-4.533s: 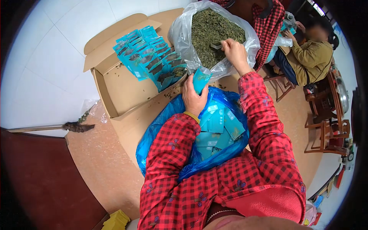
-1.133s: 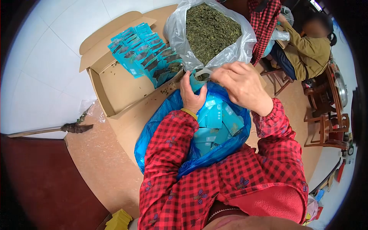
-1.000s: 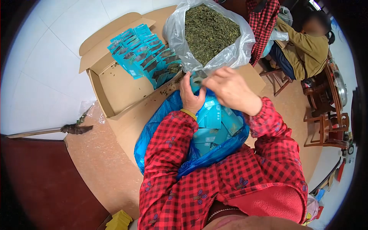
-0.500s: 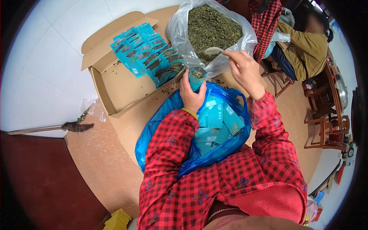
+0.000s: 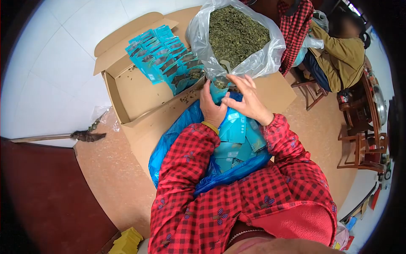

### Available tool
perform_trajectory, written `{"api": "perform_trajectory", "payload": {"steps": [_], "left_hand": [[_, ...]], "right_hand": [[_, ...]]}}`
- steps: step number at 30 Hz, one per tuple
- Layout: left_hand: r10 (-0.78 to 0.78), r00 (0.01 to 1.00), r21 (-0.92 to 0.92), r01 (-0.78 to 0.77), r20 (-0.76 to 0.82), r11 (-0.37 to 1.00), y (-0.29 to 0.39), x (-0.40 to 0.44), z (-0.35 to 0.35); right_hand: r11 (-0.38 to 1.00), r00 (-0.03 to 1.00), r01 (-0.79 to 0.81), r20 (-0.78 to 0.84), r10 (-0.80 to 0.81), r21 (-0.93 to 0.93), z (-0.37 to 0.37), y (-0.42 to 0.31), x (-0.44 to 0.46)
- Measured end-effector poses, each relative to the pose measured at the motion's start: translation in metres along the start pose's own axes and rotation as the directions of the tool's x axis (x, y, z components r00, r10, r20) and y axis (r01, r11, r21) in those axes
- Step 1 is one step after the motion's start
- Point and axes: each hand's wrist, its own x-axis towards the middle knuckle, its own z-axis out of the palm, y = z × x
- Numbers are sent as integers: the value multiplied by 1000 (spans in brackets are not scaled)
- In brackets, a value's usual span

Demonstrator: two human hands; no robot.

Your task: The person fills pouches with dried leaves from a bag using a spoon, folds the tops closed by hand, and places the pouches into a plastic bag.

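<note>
My left hand (image 5: pixel 211 106) is closed around a small teal packet (image 5: pixel 218 91), its open mouth facing up with dried leaves showing inside. At the packet's right side is my right hand (image 5: pixel 249 100), its thumb and fingers on the packet's edge. Just beyond the fingertips, a pale spoon (image 5: pixel 226 65) lies at the near edge of a clear plastic bag (image 5: pixel 275 46) full of dried green leaves (image 5: pixel 237 36). Below both hands, a blue plastic bag (image 5: pixel 171 137) holds several flat teal packets (image 5: pixel 234 131).
An open cardboard box (image 5: pixel 116 99) at left contains rows of filled teal packets (image 5: pixel 163 55) standing upright. Loose leaf bits (image 5: pixel 188 97) lie by its edge. At the upper right another person (image 5: pixel 342 59) sits near a wooden table (image 5: pixel 372 101) and chair (image 5: pixel 363 148).
My right hand has come down and left from above the leaf bag to the packet. The spoon, held by it before, now rests at the leaf bag's edge.
</note>
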Motion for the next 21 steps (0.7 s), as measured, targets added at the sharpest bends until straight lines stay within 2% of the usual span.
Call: {"api": "perform_trajectory", "payload": {"steps": [1,4,7,9,12,15,17,19,21], "left_hand": [[22,999,3,-22,26,1000,3,0,-3],[66,996,15,-67,67,998,18,8,-13],[112,973,-31,-108,203,994,53,33,-46],[97,973,-32,-93,208,995,73,51,-75],[90,964,-48,-81,248,996,76,63,-118],[-170,951,-149,214,260,966,63,64,-158],[-224,946,-102,253,234,962,44,58,-179],[-276,939,-59,293,204,954,12,40,-190],[-404,888,-91,431,220,898,-30,15,-197]], "right_hand": [[1000,1000,6,0,-6,7,5,1,-1],[910,959,-269,1,283,315,21,6,-3],[906,983,-184,61,174,381,5,8,18],[891,988,-147,110,110,429,-5,-8,33],[883,988,80,79,-131,462,-15,-46,57],[811,974,42,156,-162,584,20,-65,69],[767,964,26,186,-188,641,42,-68,69],[810,934,34,270,-234,586,71,-64,61],[826,906,56,319,-278,562,84,-68,63]]}}
